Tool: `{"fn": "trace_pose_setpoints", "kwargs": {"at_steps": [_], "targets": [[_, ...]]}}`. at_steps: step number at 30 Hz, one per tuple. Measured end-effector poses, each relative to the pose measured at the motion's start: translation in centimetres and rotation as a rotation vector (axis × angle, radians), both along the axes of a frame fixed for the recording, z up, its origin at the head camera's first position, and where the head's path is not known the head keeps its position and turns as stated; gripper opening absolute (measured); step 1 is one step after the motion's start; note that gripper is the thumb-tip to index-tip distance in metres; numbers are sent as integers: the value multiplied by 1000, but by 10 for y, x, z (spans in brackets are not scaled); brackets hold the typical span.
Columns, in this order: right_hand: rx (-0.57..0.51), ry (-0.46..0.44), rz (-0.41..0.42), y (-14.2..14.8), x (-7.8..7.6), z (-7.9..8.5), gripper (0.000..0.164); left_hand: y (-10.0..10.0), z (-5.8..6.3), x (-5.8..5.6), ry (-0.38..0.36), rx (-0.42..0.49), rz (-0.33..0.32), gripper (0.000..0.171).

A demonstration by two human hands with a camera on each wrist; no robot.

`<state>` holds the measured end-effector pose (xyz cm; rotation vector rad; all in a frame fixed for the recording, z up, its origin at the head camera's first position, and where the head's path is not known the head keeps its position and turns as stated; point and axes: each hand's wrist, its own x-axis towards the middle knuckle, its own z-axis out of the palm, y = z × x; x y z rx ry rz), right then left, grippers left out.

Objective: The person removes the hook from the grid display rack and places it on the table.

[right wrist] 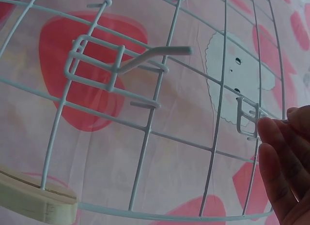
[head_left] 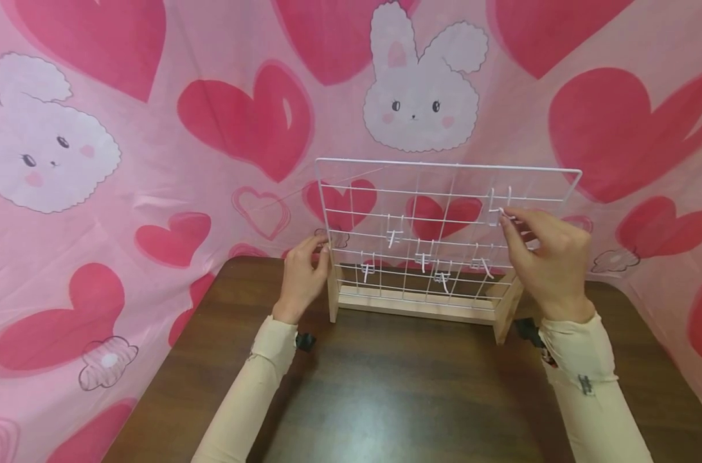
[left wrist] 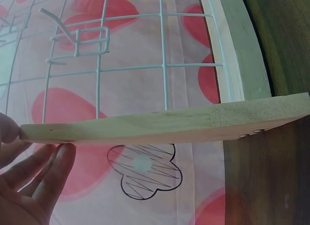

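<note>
A white wire grid panel (head_left: 443, 166) stands upright in a wooden stand (head_left: 414, 307). At the grid's upper right, my right hand (head_left: 550, 263) pinches a white wire hook (right wrist: 240, 119) by its prong between thumb and fingers. That hook's frame lies against the grid wires; fingertips hide part of the prong. My left hand (head_left: 305, 273) grips the top end of the stand's left wooden upright (left wrist: 121, 126), fingers on both sides of it. Several other white hooks (head_left: 393, 236) hang lower on the grid, prongs pointing outward.
The stand rests on a dark brown wooden table (head_left: 351, 399), near its back edge. Behind it hangs a pink cloth (head_left: 339, 122) printed with red hearts and white rabbits. Dark straps (head_left: 306, 341) show at the wrists.
</note>
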<state>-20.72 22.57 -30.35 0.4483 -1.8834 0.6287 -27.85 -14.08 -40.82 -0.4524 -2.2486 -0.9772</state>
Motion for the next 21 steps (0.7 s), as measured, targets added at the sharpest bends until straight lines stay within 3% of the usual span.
{"fn": "trace_pose_setpoints", "kwargs": {"at_steps": [21], "targets": [[-55, 76, 21, -4, 3, 16, 15, -1, -1, -3, 8, 28, -16, 23]]}}
